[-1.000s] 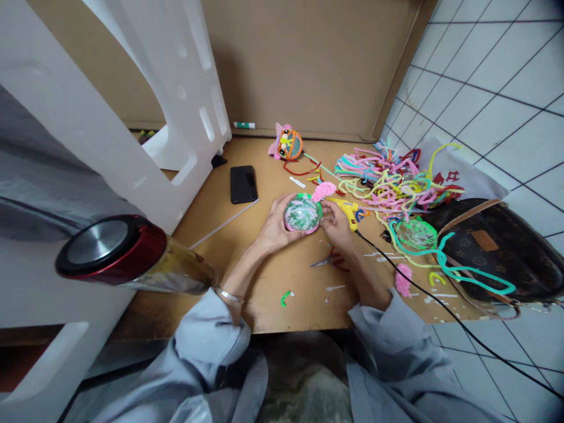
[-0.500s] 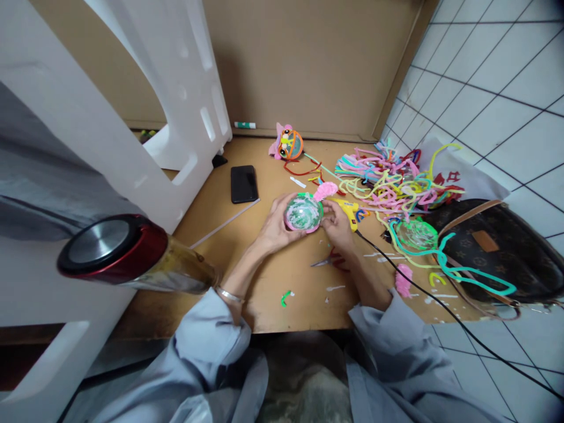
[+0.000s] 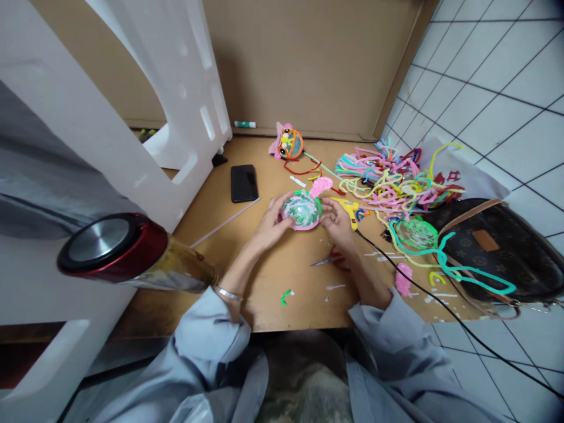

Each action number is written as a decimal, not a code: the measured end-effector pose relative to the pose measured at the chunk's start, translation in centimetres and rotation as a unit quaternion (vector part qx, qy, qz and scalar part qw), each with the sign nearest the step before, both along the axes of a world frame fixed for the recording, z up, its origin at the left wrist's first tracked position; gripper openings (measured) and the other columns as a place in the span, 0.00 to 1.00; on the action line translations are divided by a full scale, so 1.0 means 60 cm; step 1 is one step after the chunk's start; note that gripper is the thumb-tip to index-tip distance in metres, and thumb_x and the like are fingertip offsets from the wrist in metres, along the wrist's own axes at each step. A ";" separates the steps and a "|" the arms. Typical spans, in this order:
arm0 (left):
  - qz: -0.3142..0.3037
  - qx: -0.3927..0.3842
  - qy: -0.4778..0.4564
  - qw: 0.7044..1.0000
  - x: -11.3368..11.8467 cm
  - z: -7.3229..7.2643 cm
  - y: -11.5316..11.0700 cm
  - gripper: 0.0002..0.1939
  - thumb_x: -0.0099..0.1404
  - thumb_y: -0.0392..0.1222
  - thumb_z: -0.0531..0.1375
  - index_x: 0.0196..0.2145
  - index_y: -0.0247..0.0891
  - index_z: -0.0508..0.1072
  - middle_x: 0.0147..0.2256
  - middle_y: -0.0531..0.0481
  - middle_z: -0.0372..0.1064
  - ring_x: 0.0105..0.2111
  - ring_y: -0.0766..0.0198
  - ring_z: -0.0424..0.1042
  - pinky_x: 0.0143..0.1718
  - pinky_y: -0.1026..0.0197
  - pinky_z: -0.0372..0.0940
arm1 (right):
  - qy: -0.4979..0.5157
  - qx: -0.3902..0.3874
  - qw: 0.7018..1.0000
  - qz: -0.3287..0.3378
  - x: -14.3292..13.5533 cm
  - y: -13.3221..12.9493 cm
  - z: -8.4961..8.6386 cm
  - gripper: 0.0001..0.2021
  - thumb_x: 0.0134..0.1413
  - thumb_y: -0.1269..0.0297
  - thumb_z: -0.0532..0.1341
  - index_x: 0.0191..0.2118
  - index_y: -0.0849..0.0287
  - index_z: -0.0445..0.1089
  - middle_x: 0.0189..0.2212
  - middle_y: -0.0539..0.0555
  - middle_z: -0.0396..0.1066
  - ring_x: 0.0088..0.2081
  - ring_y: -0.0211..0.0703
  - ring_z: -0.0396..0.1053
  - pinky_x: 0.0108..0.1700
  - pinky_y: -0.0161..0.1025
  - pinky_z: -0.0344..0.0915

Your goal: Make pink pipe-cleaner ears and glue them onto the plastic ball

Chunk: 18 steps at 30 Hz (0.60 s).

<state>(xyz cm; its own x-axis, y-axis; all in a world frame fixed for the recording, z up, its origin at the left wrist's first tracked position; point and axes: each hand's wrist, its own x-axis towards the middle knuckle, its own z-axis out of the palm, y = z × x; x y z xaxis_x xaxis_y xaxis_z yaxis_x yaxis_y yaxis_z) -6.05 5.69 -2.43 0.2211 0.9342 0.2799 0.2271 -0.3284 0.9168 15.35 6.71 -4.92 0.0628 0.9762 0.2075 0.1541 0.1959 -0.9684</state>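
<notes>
Nearest left, a red-capped bottle (image 3: pixel 138 251) has see-through walls, contents hard to make out; the right forearm (image 3: pixel 366 271) partly covers the scissors (image 3: pixel 321 262), and a dark bag (image 3: pixel 506 249) is cut off at right, contents not visible. Left hand (image 3: pixel 274 222) and right hand (image 3: pixel 337 223) grasp opposite sides of a green-and-white ball (image 3: pixel 302 211) over the tabletop (image 3: pixel 264 299), some fingertips hidden. Just beyond, the right hand partly hides a yellow glue gun (image 3: pixel 349 208).
</notes>
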 end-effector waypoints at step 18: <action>0.041 -0.015 0.005 0.999 0.002 0.000 -0.001 0.37 0.53 0.45 0.67 0.61 0.41 0.67 0.58 0.41 0.61 0.54 0.52 0.68 0.56 0.46 0.69 | -0.020 0.035 0.999 0.004 0.003 0.001 0.004 0.23 0.46 0.63 0.62 0.52 0.55 0.68 0.47 0.58 0.75 0.33 0.41 0.72 0.40 0.44 0.74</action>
